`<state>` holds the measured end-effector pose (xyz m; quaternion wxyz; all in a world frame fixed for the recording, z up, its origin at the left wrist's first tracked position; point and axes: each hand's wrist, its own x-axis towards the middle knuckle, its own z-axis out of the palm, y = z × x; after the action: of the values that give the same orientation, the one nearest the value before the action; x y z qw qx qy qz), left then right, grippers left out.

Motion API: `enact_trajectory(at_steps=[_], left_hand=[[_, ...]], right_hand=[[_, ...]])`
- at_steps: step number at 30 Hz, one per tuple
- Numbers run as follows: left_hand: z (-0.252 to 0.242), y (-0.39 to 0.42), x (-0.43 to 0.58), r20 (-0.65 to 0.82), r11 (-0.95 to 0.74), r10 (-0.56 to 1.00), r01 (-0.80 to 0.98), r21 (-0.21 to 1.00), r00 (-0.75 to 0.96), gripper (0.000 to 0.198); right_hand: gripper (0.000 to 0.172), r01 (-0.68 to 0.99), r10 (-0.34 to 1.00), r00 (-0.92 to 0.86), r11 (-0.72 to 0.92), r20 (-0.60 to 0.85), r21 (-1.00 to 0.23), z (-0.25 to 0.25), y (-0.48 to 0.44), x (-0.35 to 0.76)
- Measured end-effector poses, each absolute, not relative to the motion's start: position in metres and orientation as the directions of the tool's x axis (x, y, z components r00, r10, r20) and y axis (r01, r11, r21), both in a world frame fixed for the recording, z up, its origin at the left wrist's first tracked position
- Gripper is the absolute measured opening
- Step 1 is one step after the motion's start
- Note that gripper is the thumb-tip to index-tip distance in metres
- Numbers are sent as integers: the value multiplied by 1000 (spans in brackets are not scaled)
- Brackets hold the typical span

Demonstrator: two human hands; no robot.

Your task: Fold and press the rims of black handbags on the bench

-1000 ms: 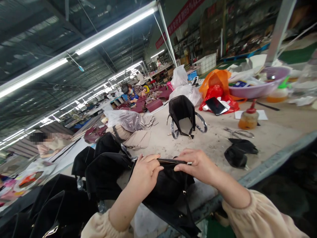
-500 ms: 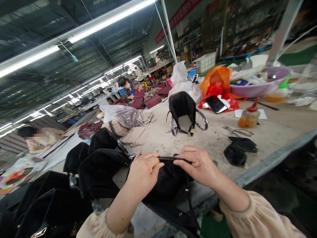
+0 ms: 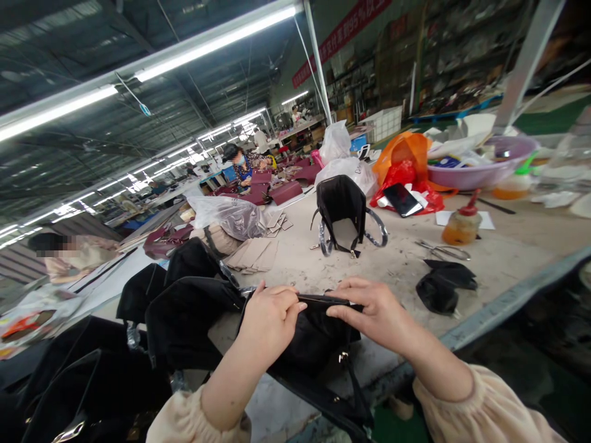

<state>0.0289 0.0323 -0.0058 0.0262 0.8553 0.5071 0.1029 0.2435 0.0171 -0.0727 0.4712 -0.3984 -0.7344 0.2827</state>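
Note:
A black bag [image 3: 314,344] lies at the front of the worktable, its long top edge facing up between my hands. My left hand [image 3: 270,317] pinches that edge on the left, thumb and fingers pressed together. Further right, my right hand [image 3: 369,307] grips the same edge between thumb and fingers. A strap with metal fittings [image 3: 348,375] hangs from the bag over the table's front. Just beyond my hands stands another black bag [image 3: 341,203], open, with plastic-wrapped handles. The inside of the held bag is mostly hidden.
Several black bags [image 3: 184,314] crowd the left side. Scissors [image 3: 443,250], a glue bottle [image 3: 462,224] and black fabric pieces [image 3: 446,286] lie at right. Behind them are a phone [image 3: 402,200] and a purple basin [image 3: 480,169]. Co-workers sit farther back, one at left [image 3: 78,255].
My right hand has slid slightly right and down along the bag's edge. The left hand keeps its pinch almost in place. The strap's metal fitting has shifted a little left.

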Motion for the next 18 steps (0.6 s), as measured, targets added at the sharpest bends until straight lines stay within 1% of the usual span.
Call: enact_trajectory(at_steps=[3,8,11,12,15,16,18], left_hand=[[-6,33,29,159,-484,873,862,150,462,19],[-5,32,30,149,-463,885,870,168,442,16],[-3,32,30,146,-459,887,872,170,439,17],[-3,32,30,147,-463,885,870,170,442,18],[-3,32,29,158,-476,877,863,172,453,19],[-4,33,29,162,-478,877,861,173,453,19],[-4,33,30,167,-479,876,861,174,453,19]], right_hand=[[19,345,831,-252,556,496,-756,-72,17,241],[21,454,807,-255,586,533,-671,-68,15,241],[21,521,816,-299,574,495,-632,-62,13,241],[24,552,821,-316,567,476,-611,-60,12,241],[42,639,835,-335,542,437,-546,-54,13,237],[43,655,837,-340,538,430,-530,-53,15,236],[36,661,832,-364,547,418,-513,-51,20,232]])
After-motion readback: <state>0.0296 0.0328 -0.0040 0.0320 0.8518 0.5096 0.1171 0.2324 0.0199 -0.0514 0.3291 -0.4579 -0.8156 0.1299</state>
